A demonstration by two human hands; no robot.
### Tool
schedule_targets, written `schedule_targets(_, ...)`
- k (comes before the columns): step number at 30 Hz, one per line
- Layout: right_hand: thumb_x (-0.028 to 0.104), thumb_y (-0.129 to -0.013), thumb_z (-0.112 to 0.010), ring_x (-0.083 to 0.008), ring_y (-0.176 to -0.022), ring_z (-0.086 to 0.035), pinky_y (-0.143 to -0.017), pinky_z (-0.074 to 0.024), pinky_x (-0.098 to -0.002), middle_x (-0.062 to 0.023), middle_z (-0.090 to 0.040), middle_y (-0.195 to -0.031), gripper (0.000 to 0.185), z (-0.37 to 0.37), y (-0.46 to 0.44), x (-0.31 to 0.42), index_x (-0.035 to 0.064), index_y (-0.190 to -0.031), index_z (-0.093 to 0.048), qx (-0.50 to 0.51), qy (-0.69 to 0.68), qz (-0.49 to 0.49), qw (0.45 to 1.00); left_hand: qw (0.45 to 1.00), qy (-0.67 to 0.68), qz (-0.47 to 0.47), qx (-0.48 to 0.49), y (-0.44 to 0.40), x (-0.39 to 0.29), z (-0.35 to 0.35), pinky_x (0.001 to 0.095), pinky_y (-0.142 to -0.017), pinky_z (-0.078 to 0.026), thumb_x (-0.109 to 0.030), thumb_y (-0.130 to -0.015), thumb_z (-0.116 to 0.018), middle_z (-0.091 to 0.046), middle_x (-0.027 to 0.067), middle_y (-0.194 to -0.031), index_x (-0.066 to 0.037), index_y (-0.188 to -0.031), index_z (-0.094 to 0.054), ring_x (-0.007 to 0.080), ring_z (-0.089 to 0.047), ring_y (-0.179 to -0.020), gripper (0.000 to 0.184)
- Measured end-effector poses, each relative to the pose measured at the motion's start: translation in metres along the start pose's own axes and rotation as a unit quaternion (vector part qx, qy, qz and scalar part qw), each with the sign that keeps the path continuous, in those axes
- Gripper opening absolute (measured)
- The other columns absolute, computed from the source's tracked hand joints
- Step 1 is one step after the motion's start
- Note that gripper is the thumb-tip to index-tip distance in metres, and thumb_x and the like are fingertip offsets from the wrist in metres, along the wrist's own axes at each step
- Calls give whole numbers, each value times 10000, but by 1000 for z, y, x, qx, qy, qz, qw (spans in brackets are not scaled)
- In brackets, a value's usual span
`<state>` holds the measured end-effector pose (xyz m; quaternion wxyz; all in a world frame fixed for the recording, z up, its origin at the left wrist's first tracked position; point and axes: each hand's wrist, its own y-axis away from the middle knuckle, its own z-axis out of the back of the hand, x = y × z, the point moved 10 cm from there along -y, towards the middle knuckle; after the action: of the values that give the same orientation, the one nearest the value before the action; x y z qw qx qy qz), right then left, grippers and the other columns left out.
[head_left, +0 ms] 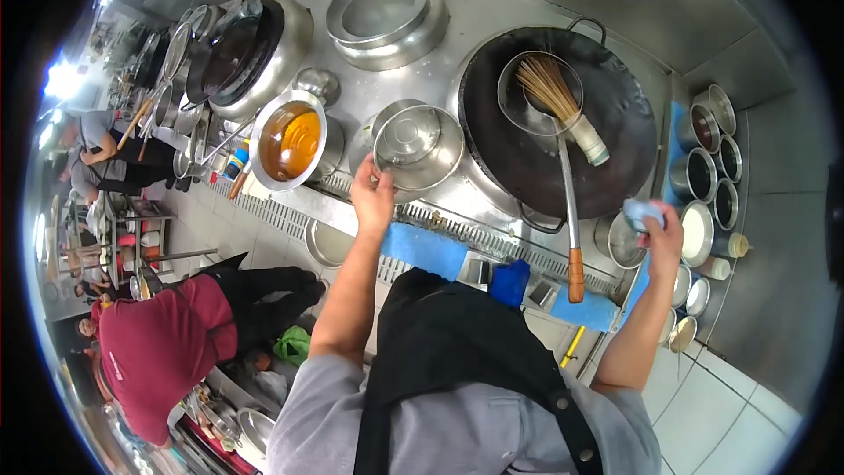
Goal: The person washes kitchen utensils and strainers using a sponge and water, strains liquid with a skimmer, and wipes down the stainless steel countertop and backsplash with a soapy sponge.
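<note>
My left hand (pixel 373 191) pinches the near left rim of a shiny metal pot (pixel 418 148) on the steel stove top. Closed around a folded light blue cloth (pixel 643 213), my right hand (pixel 665 236) is off to the right, above a small metal pot (pixel 626 243). Between my hands sits a large black wok (pixel 615 88). A wide round ladle or skimmer (pixel 571 202) lies across it, its wooden handle pointing toward me. On its bowl rests a bamboo brush (pixel 552 90) with a wrapped, pale handle.
A metal bowl of amber oil (pixel 290 142) stands left of the pot. Behind it is a metal ring stand (pixel 387 18). Several seasoning containers (pixel 701 173) line the right side. A blue cloth (pixel 425 248) lies along the front edge. A person in a maroon shirt (pixel 167 343) bends at lower left.
</note>
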<state>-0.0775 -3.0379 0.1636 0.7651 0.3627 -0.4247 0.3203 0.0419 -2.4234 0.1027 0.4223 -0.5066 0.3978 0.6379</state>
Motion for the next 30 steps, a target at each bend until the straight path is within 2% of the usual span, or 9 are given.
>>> schedule_targets(5,-4,-860,-623,-116,-738,-640,-598,-538,-285,-76,-690,-950,285,-126,40,130,43,-1135,-676,-8,64,253,965,990,-116,-73,-16,-25,-15,1,398,-834,-544,-38,-882,-671,-683,234,-1277,9,-790,-469,332,-711,-964,227)
schedule_targets(7,-14,-853,-628,-128,-761,-639,-686,-536,-295,-68,-699,-961,285,-196,49,142,53,-1125,-674,72,-12,150,986,996,-91,0,-2,-34,-14,-4,423,-906,-517,-38,-867,-674,-680,260,-1268,15,-783,-477,386,-699,-997,220)
schedule_targets(9,-12,-836,-635,-211,-845,-690,-755,-556,-341,-102,-720,-1027,298,-262,75,181,65,-1121,-674,89,61,270,957,995,-80,-51,-11,-42,-17,-3,427,-907,-518,-39,-856,-677,-680,264,-1266,14,-770,-479,402,-690,-1026,222)
schedule_targets(13,136,-830,-642,-379,-993,-682,-937,-551,-397,-188,-682,-1121,428,-416,73,155,156,-1247,-735,214,108,310,920,991,-98,-89,-11,-55,-18,-3,450,-921,-517,-38,-847,-669,-677,294,-1224,20,-757,-475,440,-677,-1076,221)
schedule_targets(15,185,-805,-692,-381,-1290,-542,-1097,-454,-431,-212,-559,-1380,421,-469,75,130,113,-1216,-750,277,243,273,888,955,-168,-241,-29,-53,-49,-2,424,-691,-539,-16,-868,-641,-727,211,-1013,20,-851,-552,289,-695,-705,97)
schedule_targets(19,189,-810,-706,-351,-1330,-528,-1108,-457,-430,-216,-587,-1383,496,-503,106,126,30,-1278,-671,231,246,359,870,950,-238,-204,1,-60,-83,-3,484,-774,-550,-77,-867,-610,-716,259,-1070,37,-1183,-672,424,-707,-876,342)
schedule_targets(21,173,-818,-703,-343,-1321,-549,-1101,-463,-434,-212,-618,-1361,516,-509,118,122,39,-1313,-640,277,248,307,876,930,-273,-244,24,-66,-109,-6,499,-808,-555,-82,-868,-615,-715,260,-1087,34,-1205,-664,435,-701,-924,360)
schedule_targets(25,144,-831,-699,-392,-1251,-598,-1091,-462,-477,-215,-662,-1294,601,-504,109,110,27,-1397,-535,256,344,460,777,910,-307,-264,91,-87,-115,-16,504,-860,-564,-77,-865,-619,-718,237,-1119,-2,-1235,-660,430,-700,-962,379)
schedule_targets(30,202,-807,-754,-436,-1313,-541,-1092,-468,-452,-265,-519,-1458,733,-514,113,136,20,-1451,-457,259,187,252,914,917,-256,-272,137,-88,-109,-31,481,-870,-568,-47,-840,-631,-729,202,-1127,-40,-1252,-669,412,-705,-974,414)
